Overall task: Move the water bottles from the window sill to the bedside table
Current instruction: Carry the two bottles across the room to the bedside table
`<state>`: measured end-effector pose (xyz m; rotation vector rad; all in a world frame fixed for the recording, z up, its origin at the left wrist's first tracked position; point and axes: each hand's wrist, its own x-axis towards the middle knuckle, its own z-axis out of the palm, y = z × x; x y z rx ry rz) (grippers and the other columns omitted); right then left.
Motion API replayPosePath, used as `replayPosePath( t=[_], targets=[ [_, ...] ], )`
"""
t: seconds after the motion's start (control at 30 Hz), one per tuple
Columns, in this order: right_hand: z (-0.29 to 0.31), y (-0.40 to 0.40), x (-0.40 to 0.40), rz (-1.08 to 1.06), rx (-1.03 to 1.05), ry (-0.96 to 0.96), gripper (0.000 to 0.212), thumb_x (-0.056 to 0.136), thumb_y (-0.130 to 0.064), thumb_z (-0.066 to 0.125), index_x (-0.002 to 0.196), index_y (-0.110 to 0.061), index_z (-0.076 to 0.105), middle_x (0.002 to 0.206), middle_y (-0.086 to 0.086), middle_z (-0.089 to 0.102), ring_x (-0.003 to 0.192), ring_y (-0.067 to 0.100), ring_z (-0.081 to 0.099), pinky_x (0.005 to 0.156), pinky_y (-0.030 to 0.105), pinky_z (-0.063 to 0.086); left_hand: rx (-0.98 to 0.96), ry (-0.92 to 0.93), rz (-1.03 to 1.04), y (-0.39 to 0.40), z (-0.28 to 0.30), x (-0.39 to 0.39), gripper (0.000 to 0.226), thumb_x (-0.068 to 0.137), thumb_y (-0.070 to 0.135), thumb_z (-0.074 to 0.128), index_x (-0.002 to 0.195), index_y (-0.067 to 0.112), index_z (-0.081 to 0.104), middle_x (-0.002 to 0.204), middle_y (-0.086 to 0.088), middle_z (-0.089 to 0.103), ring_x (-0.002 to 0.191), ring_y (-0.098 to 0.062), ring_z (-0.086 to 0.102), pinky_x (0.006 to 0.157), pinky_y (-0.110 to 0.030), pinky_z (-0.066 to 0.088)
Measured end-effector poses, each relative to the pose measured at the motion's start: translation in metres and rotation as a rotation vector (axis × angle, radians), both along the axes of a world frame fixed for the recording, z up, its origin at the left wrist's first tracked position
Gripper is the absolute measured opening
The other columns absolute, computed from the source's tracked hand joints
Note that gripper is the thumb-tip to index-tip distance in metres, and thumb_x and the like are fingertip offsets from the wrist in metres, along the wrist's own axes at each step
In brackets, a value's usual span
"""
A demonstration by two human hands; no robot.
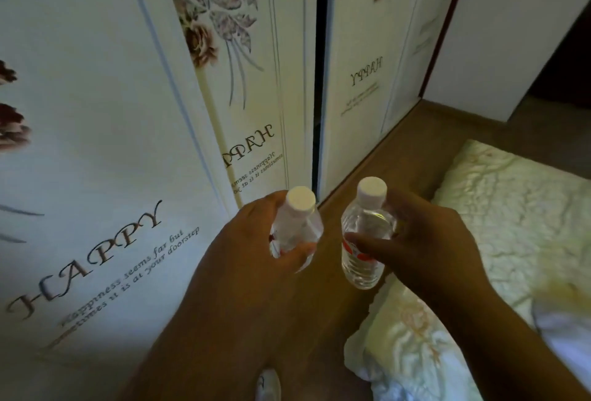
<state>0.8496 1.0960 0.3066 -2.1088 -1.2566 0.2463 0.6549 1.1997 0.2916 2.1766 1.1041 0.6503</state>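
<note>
Two small clear water bottles with white caps are held upright in front of me, side by side and apart. My left hand [256, 240] grips the left bottle [295, 228] around its body, fingers wrapped over the label. My right hand [425, 240] grips the right bottle [363, 240], whose red-and-white label shows under my thumb. Both bottles hang above a narrow strip of wooden floor. Neither a window sill nor a bedside table is in view.
White wardrobe doors [105, 119] printed with flowers and the word HAPPY fill the left and centre. A bed with a pale patterned cover [518, 215] lies at the right. The brown wooden floor [409, 157] runs between them toward a white wall [524, 33].
</note>
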Motion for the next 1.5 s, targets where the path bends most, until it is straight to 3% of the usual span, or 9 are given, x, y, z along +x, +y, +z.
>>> replayPosePath(
  t=[0.1,0.3,0.4,0.5,0.73,0.97,1.2,1.37,1.5],
  targets=[
    [0.003,0.034,0.004,-0.072,-0.013,-0.022,0.061,0.068,-0.057,0.081,0.122,-0.036,0.061,0.111,-0.013,0.072,0.095,0.009,0.068,0.079,0.029,0.054,-0.01,0.059,-0.082,0.05,0.001,0.011,0.071,0.078,0.051,0.074,0.139,0.035,0.04,0.138,0.013,0.05,0.12,-0.011,0.055,0.102,-0.032,0.046],
    [0.002,0.094,-0.001,-0.191,0.048,0.042,0.068,0.066,-0.055,0.082,0.127,-0.033,0.06,0.116,-0.013,0.07,0.101,0.012,0.068,0.089,0.041,0.057,-0.037,-0.046,-0.191,0.121,-0.003,0.024,0.065,0.081,0.046,0.075,0.137,0.04,0.043,0.134,0.024,0.047,0.123,0.001,0.047,0.102,-0.025,0.044],
    [-0.002,0.117,-0.007,-0.227,0.057,0.059,0.07,0.066,-0.052,0.083,0.129,-0.03,0.06,0.12,-0.012,0.069,0.106,0.012,0.067,0.091,0.04,0.056,-0.1,0.077,-0.258,0.16,-0.011,0.032,0.069,0.084,0.042,0.072,0.143,0.028,0.04,0.141,0.009,0.048,0.125,-0.009,0.049,0.107,-0.034,0.042],
    [-0.006,0.133,-0.01,-0.267,0.028,0.064,0.07,0.066,-0.052,0.084,0.128,-0.03,0.06,0.12,-0.012,0.069,0.106,0.012,0.067,0.092,0.038,0.055,-0.178,0.138,-0.301,0.187,-0.021,0.04,0.067,0.088,0.037,0.069,0.145,0.021,0.037,0.144,0.005,0.045,0.127,-0.012,0.046,0.109,-0.033,0.039],
    [-0.014,0.162,0.005,-0.345,0.017,0.079,0.071,0.063,-0.054,0.084,0.127,-0.033,0.062,0.118,-0.015,0.069,0.105,0.01,0.067,0.091,0.04,0.056,-0.073,0.067,-0.369,0.227,-0.024,0.064,0.075,0.076,0.052,0.077,0.141,0.031,0.045,0.135,0.009,0.054,0.119,-0.011,0.054,0.099,-0.041,0.05],
    [-0.026,0.194,0.055,-0.408,0.016,0.105,0.073,0.064,-0.052,0.084,0.13,-0.033,0.06,0.122,-0.013,0.068,0.108,0.013,0.066,0.094,0.042,0.055,-0.072,0.091,-0.395,0.261,-0.027,0.118,0.076,0.075,0.052,0.077,0.141,0.033,0.044,0.135,0.009,0.053,0.119,-0.011,0.054,0.098,-0.043,0.051],
    [-0.036,0.237,0.14,-0.415,0.021,0.131,0.071,0.067,-0.061,0.078,0.129,-0.035,0.057,0.126,-0.013,0.066,0.109,0.013,0.066,0.095,0.037,0.054,-0.013,0.121,-0.422,0.305,-0.018,0.198,0.074,0.076,0.05,0.076,0.14,0.033,0.044,0.128,0.013,0.052,0.115,-0.006,0.052,0.097,-0.033,0.049],
    [-0.037,0.264,0.202,-0.429,0.048,0.148,0.069,0.069,-0.06,0.079,0.129,-0.038,0.055,0.126,-0.016,0.066,0.108,0.01,0.066,0.09,0.028,0.05,0.037,0.11,-0.426,0.331,-0.012,0.257,0.073,0.076,0.052,0.076,0.139,0.038,0.043,0.119,0.024,0.045,0.107,0.0,0.051,0.078,-0.007,0.035],
    [-0.032,0.282,0.24,-0.433,0.037,0.123,0.068,0.071,-0.06,0.077,0.131,-0.038,0.054,0.128,-0.015,0.064,0.11,0.012,0.065,0.088,0.024,0.044,0.027,0.074,-0.445,0.347,-0.016,0.294,0.072,0.074,0.055,0.076,0.136,0.038,0.046,0.121,0.02,0.052,0.11,-0.002,0.055,0.089,-0.023,0.049]
  ],
)
